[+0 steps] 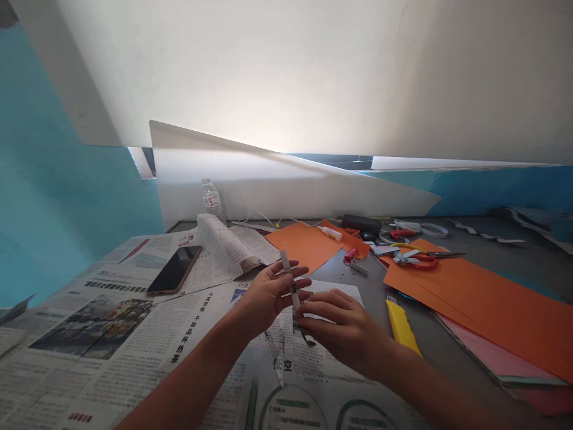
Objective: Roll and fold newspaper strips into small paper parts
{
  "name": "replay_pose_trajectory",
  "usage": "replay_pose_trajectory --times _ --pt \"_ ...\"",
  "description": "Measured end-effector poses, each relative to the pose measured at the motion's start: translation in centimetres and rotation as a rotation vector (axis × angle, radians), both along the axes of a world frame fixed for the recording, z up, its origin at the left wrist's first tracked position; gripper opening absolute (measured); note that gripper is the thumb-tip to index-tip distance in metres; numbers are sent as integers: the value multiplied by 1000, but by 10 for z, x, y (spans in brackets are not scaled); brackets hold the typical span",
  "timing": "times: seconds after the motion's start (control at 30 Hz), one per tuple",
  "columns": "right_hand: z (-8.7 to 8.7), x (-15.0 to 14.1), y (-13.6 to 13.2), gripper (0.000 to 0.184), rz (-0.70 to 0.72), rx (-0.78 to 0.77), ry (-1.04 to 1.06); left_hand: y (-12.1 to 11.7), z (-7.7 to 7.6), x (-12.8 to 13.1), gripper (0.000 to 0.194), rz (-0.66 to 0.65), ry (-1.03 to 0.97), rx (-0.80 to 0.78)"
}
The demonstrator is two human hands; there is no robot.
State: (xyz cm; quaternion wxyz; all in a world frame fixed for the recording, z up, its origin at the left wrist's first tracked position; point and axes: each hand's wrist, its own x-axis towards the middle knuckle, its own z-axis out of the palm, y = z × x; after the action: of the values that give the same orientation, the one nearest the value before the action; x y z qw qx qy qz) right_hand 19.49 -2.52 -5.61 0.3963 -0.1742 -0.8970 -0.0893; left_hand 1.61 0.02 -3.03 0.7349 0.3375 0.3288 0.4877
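Observation:
Between my hands, above the newspaper, is a narrow pale strip with printed-looking dark marks, perhaps of folded paper. My left hand pinches it along its upper part, thumb on top and the other fingers spread behind it. The lower end is held in the fingertips of my right hand, which partly hide it. Below my hands a thin, clear-looking pointed piece lies or hangs over the newsprint; I cannot tell whether it is joined to the strip.
A phone lies left on the newspaper, a water bottle behind. Orange paper spreads right, with scissors on it. A yellow box cutter lies near my right arm. A glue bottle lies further back.

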Motion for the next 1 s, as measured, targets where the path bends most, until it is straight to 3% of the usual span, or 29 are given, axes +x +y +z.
replay_pose_trajectory --times 0.2,0.4,0.53,0.73,0.9,1.0 --pt "-2 -2 2 10 -16 83 -62 -1 0 -2 23 1 -58 -56" --pt "4 -3 -3 16 80 105 -26 -1 3 -1 25 -5 -128 -167" --pt "11 -3 -1 19 137 44 37 -2 8 -2 21 -19 -86 -67" --pt "13 2 9 27 60 53 85 -3 9 -10 22 -237 230 162" --pt "8 4 14 27 -64 34 80 -1 5 -11 30 -192 398 247" --pt "5 4 15 24 -53 -9 83 -2 2 -9 29 -148 463 271"
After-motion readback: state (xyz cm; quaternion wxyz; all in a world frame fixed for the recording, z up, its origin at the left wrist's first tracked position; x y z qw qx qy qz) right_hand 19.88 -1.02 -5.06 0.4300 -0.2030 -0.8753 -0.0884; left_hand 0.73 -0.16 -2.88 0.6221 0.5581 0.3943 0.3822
